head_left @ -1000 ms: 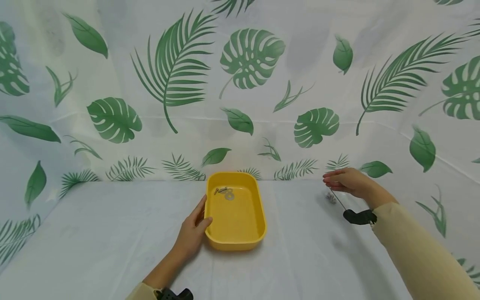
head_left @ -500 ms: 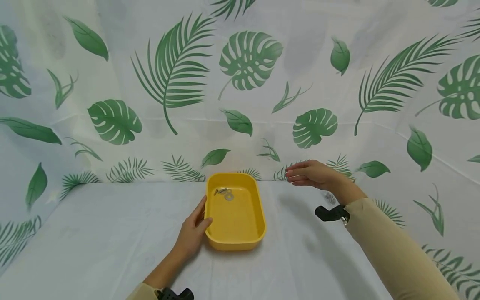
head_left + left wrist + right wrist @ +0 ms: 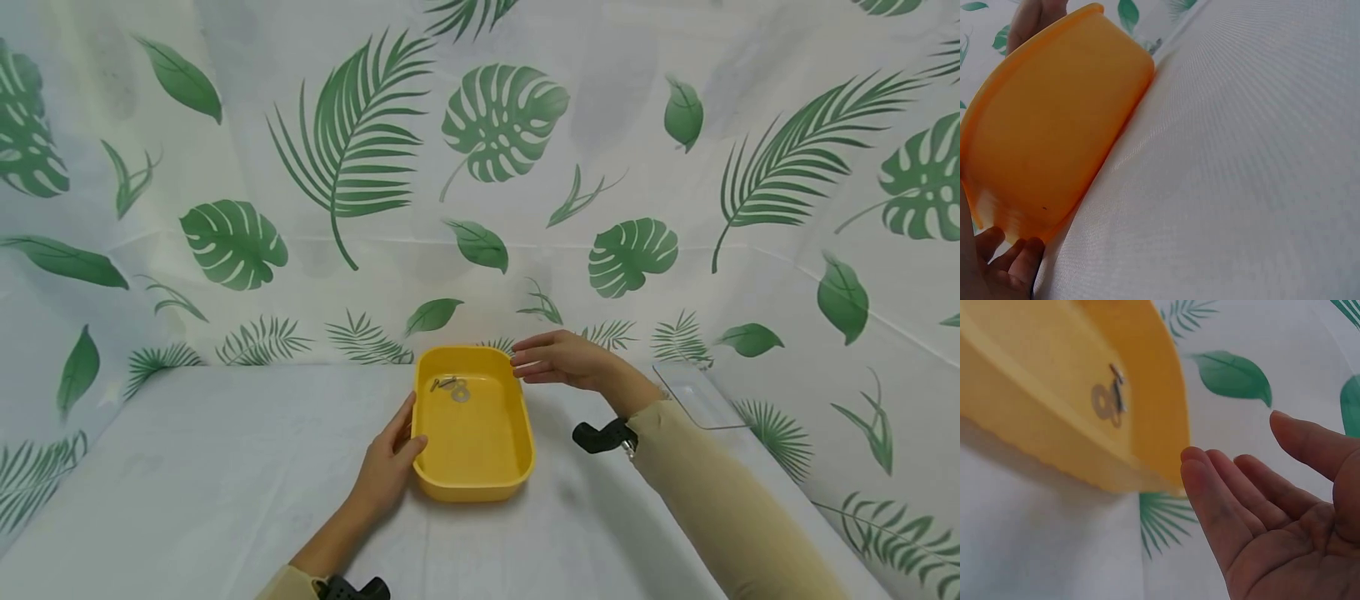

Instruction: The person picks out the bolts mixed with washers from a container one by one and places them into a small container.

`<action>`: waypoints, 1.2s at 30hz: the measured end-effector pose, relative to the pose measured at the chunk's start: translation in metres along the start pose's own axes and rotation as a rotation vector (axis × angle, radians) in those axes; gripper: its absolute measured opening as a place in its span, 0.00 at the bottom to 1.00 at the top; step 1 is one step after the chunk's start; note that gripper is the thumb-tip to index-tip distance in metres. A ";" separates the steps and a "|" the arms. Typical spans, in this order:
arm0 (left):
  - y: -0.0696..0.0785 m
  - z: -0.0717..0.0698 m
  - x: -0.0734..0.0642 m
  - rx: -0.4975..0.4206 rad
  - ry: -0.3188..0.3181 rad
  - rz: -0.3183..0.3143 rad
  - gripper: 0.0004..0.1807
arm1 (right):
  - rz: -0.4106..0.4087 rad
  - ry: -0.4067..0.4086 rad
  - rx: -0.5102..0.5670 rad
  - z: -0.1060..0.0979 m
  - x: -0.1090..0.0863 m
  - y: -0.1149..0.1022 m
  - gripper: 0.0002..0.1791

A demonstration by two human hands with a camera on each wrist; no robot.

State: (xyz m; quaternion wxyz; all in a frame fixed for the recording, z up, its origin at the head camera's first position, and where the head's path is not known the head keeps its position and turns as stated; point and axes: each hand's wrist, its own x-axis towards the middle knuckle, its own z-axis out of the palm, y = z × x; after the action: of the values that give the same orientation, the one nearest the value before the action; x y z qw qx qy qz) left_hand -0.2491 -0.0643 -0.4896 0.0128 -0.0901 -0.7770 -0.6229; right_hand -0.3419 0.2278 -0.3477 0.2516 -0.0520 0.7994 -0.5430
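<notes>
My left hand [image 3: 384, 462] grips the left side of a yellow plastic tray [image 3: 472, 450], thumb over the rim and fingers against the outer wall. In the left wrist view, curled fingertips press the tray's side [image 3: 1041, 125]. Inside the tray, toward its far left, lie flat ring washers [image 3: 460, 392] and small screws [image 3: 442, 383]. The right wrist view shows the washers [image 3: 1102, 402] overlapping beside the screws [image 3: 1117, 387]. My right hand [image 3: 570, 362] hovers by the tray's far right corner. Its fingers are extended, its palm faces the camera in the right wrist view, and nothing is held.
At the right, partly behind my right forearm, lies a clear shallow tray or lid [image 3: 701, 402]. The table has a white cover [image 3: 225, 467]. A leaf-printed cloth [image 3: 480, 250] hangs behind it. Black cameras are strapped to both wrists.
My right hand has moved left from beside small grey pieces at the right to the yellow tray's far corner. The clear tray now shows behind the forearm. My left hand has stayed put.
</notes>
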 end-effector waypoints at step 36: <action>0.000 -0.001 0.003 -0.030 0.007 -0.009 0.36 | 0.110 0.141 0.327 0.099 0.089 0.018 0.20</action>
State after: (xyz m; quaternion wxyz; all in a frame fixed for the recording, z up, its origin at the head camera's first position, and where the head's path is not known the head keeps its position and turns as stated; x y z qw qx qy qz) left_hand -0.2519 -0.0647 -0.4892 0.0112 -0.0845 -0.7680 -0.6348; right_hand -0.3704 0.1200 -0.4223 0.2296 0.0714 0.7179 -0.6533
